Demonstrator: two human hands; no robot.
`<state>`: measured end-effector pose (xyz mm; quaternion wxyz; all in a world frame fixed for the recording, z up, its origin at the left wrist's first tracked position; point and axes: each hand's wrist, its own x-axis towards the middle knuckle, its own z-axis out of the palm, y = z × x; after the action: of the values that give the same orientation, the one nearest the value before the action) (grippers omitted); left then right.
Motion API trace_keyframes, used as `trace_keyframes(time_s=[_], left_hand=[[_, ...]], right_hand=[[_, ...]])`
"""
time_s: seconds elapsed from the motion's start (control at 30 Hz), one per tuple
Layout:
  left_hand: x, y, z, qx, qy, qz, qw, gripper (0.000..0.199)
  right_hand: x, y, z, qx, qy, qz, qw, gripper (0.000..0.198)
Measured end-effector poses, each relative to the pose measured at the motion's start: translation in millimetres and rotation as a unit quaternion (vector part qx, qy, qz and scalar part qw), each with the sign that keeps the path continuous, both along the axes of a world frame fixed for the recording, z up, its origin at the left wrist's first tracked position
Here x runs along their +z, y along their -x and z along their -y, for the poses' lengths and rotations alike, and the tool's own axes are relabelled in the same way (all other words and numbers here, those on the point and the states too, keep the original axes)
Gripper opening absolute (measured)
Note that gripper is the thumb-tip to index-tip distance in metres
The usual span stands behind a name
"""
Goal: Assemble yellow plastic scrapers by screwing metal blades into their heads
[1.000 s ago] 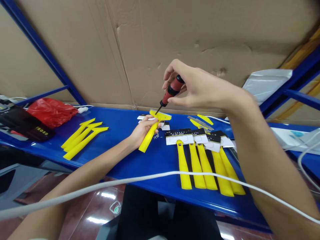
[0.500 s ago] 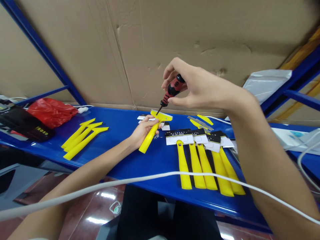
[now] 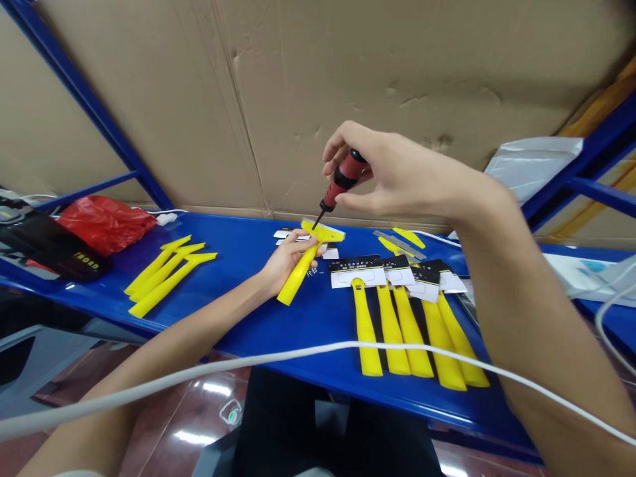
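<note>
My left hand (image 3: 284, 264) is closed around a yellow scraper (image 3: 298, 275), its T-shaped head tilted up and away from me over the blue table. A blade edge shows along the head. In my right hand (image 3: 370, 169) is a red and black screwdriver (image 3: 342, 177), pointing down with its tip on the left part of the scraper head. Small screws (image 3: 312, 271) lie on the table just beyond the handle, partly hidden by my left fingers. Several white cards (image 3: 330, 250) lie behind that hand.
Several yellow scrapers with black-and-white cards (image 3: 370, 338) lie at the right. Three yellow handles (image 3: 161, 285) rest at the left, near a red plastic bag (image 3: 106, 222). Blades and yellow strips (image 3: 400, 245) sit at the back. A white cable (image 3: 298, 352) crosses in front.
The screwdriver's handle has turned, its markings now out of sight, while its tip stays on the scraper head. My hands hold nearly the same place.
</note>
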<state>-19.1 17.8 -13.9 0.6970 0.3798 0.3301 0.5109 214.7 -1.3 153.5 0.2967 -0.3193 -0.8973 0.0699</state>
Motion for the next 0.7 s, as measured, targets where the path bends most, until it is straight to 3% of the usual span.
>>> trace_keyframes(time_s=[0.13, 0.33, 0.53, 0.7], left_hand=[[2.3, 0.4, 0.4, 0.009, 0.002, 0.002, 1.000, 0.039], [2.5, 0.1, 2.0, 0.000, 0.003, 0.002, 1.000, 0.042], [0.9, 1.4, -1.6, 0.013, 0.006, 0.009, 1.000, 0.037], [0.4, 2.9, -2.2, 0.012, -0.001, 0.014, 1.000, 0.041]], right_hand=[[-2.6, 3.0, -8.7, 0.012, 0.004, -0.026, 1.000, 0.030], [-1.0, 1.3, -8.3, -0.037, -0.015, -0.026, 0.999, 0.037], [-4.7, -0.7, -12.6, 0.009, 0.022, -0.028, 0.999, 0.033], [-5.1, 2.3, -14.9, -0.025, -0.011, -0.038, 0.999, 0.042]])
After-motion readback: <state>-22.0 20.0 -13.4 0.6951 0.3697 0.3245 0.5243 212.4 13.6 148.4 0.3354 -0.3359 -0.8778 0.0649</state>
